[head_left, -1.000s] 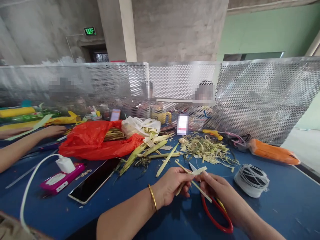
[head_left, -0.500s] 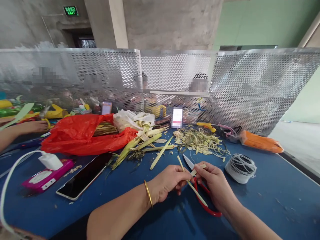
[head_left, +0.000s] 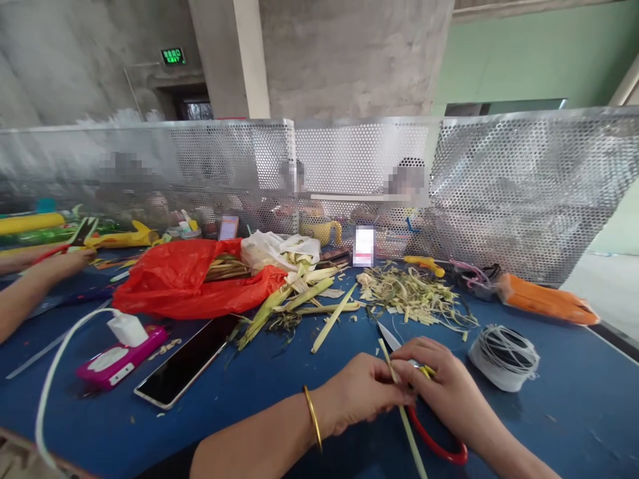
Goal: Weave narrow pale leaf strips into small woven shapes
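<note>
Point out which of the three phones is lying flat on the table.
The dark-screened phone beside the magenta socket block. The other two, the white-screened phone and the purplish-screened phone, stand propped up near the mesh divider.

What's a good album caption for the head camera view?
Left hand and right hand meet at a pale strip, red-handled scissors close by.

Right hand (head_left: 442,379) now closer to left hand (head_left: 359,389), strip (head_left: 412,439) reaching lower, co-worker's scissors (head_left: 82,233) raised

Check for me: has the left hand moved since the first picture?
Yes: judged against the black-screened phone, the left hand has shifted slightly rightward and nearer the wearer.
</note>
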